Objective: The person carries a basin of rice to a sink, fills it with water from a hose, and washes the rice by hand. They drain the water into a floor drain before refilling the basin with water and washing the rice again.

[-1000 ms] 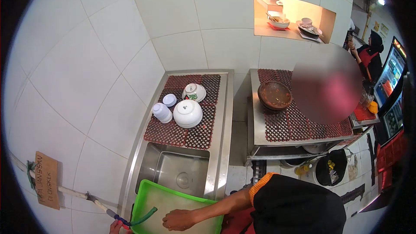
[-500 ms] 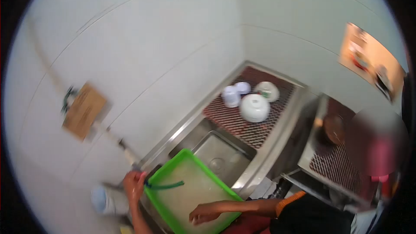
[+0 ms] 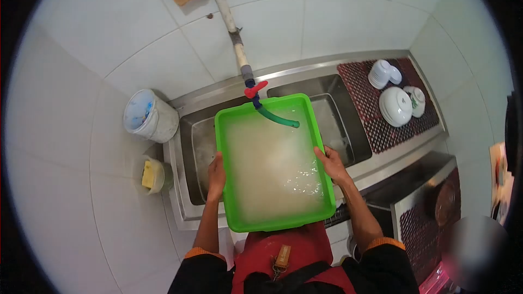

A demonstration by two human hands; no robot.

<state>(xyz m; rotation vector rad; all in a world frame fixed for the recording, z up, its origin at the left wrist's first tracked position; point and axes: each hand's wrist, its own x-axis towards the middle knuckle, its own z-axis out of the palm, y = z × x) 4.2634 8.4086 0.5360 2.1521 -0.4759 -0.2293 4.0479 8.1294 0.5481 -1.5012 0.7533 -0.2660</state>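
Note:
A green rectangular basin full of cloudy, whitish water lies across the sink. My left hand is closed on its left rim, and my right hand grips the right rim, thumb on top. The fingers under the rims are partly hidden. Above the basin's far edge is a tap with a red handle. From it a green hose bends over the water, and no stream shows at its end. Ripples glint near the right side of the water.
The metal double sink surrounds the basin. White bowls and cups stand upside down on a dark red mat at right. A white bucket and a tub with a yellow sponge are at left. A person's blurred head is lower right.
My left hand has left the tap and my right hand has come out from over the water; both now hold the basin's rims. The view has swung to face the sink.

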